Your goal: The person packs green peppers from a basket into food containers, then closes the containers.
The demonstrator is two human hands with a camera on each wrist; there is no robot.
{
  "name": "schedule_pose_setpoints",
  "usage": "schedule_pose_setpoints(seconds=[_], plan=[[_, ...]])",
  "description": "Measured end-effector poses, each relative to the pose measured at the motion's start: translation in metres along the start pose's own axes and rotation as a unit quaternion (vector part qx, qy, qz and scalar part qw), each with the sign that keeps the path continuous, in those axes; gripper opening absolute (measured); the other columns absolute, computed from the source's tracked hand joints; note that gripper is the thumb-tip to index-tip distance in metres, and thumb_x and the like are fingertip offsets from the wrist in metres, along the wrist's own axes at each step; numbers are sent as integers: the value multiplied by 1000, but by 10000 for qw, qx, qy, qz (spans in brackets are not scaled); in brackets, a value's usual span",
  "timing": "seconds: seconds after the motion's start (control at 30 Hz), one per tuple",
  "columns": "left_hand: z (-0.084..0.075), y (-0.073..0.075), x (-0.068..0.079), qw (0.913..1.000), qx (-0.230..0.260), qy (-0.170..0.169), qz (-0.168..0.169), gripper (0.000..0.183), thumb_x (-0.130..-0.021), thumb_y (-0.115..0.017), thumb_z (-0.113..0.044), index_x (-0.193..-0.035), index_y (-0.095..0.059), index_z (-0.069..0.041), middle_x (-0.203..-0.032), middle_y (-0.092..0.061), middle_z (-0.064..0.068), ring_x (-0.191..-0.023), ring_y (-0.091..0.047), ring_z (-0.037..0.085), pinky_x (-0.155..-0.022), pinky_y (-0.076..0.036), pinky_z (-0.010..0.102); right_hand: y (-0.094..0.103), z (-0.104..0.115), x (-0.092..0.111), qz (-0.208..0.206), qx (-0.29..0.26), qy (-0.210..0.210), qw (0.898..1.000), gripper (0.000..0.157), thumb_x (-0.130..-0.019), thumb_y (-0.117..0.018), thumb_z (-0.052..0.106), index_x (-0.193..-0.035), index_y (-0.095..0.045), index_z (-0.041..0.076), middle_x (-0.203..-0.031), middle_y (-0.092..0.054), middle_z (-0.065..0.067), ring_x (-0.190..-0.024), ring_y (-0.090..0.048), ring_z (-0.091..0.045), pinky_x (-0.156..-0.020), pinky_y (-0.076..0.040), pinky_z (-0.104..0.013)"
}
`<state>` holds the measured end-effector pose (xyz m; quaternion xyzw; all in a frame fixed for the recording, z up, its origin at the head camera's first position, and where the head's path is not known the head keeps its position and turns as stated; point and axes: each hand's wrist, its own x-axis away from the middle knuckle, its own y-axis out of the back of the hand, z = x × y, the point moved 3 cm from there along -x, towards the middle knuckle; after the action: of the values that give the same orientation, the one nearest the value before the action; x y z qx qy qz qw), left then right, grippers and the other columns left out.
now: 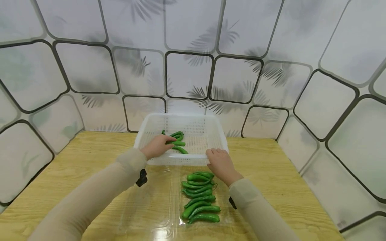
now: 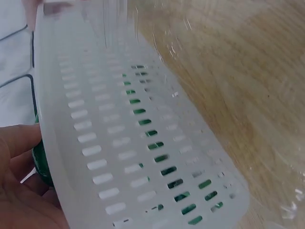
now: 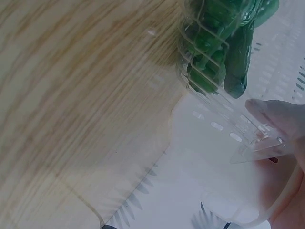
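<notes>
Inside the white plastic basket (image 1: 224, 140), my left hand (image 1: 158, 146) pinches a green chili pepper (image 1: 178, 143) between thumb and fingers. The left wrist view shows these fingers around the pepper (image 2: 43, 164) behind the slotted wall. Several other chili peppers (image 1: 180, 149) lie at the basket's left side. Curled over the front rim near its right corner, my right hand (image 1: 220, 164) grips the basket. Its thumb (image 3: 274, 114) is beside a corner of the clear plastic clamshell box (image 1: 176, 201), whose right half holds a column of green chili peppers (image 1: 197, 197).
The clamshell's transparent left half (image 1: 147, 204) lies flat on the wood-grain table (image 1: 268, 187), in front of the basket. A patterned wall covering (image 1: 190, 77) rises directly behind the basket and along both sides.
</notes>
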<state>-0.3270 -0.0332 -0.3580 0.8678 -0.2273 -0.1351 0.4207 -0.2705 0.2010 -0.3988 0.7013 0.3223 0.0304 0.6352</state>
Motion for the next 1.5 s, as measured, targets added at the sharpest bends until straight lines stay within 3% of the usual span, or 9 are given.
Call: schedule_pose_setpoints(seconds=[0.2,0.37,0.43,0.57,0.73,1.0,1.1,1.3,1.5], plan=[[-15,-2,8,9997,144,-124,-130,38,-96,-53,-14,-131,-52,0,-124,-57,18,-49,-33,12,-58,-37,32,-1,-1,-1,-100,-31,13,9999,36,-73,-81,19,-87,-50,8,-73,-46,-2,-62,-44,-18,-58,-35,-31],[-23,-7,13,9989,305,-354,-80,38,-97,-52,-16,-132,-52,-2,-97,-63,15,-44,-26,12,-51,-33,30,0,-1,-1,-82,-8,11,10000,37,-73,-82,20,-87,-50,8,-73,-45,-2,-61,-43,-18,-57,-34,-30],[-26,-10,15,9983,352,-458,-56,38,-97,-52,-17,-132,-51,-2,-94,-62,14,-45,-27,12,-53,-33,30,1,-1,-1,-63,-4,6,10000,37,-73,-81,20,-87,-49,8,-73,-45,-2,-61,-42,-18,-57,-34,-30],[-33,-15,19,9971,342,-672,-91,37,-97,-52,-16,-131,-52,-2,-115,-60,13,-52,-36,11,-61,-38,32,3,0,-1,-92,-7,6,10000,37,-72,-82,20,-85,-49,8,-72,-44,-2,-61,-41,-18,-57,-33,-30],[-41,-21,24,9959,204,-877,-53,35,-97,-52,-16,-129,-55,-3,-125,-56,15,-67,-49,11,-69,-41,34,4,0,0,-77,40,13,10000,36,-73,-81,20,-87,-50,8,-73,-45,-2,-61,-41,-17,-57,-34,-30],[-49,-35,24,9916,-166,-1268,216,29,-96,-54,-16,-121,-60,-5,-103,-65,6,-67,-52,8,-64,-44,29,4,-1,-1,-59,62,20,10000,36,-72,-82,21,-90,-53,8,-75,-49,-3,-64,-46,-18,-58,-37,-30],[-53,-40,24,9869,-478,-1525,222,25,-95,-55,-16,-118,-62,-7,-100,-65,2,-73,-55,7,-67,-45,29,4,-1,0,-97,78,39,9999,37,-71,-82,21,-89,-52,8,-75,-49,-3,-64,-47,-18,-59,-37,-31],[-66,-53,28,9677,-1325,-2116,352,28,-95,-55,-14,-120,-61,-5,-104,-65,7,-92,-61,17,-80,-48,32,5,0,0,-266,49,123,9996,39,-70,-84,20,-85,-50,8,-72,-46,-2,-61,-44,-18,-57,-35,-30],[-69,-67,29,9535,-2044,-2196,275,26,-95,-56,-17,-119,-62,-9,-106,-65,4,-95,-61,18,-81,-48,31,3,0,1,-264,49,116,9996,39,-70,-83,20,-84,-49,9,-72,-46,-2,-61,-44,-18,-57,-35,-30]])
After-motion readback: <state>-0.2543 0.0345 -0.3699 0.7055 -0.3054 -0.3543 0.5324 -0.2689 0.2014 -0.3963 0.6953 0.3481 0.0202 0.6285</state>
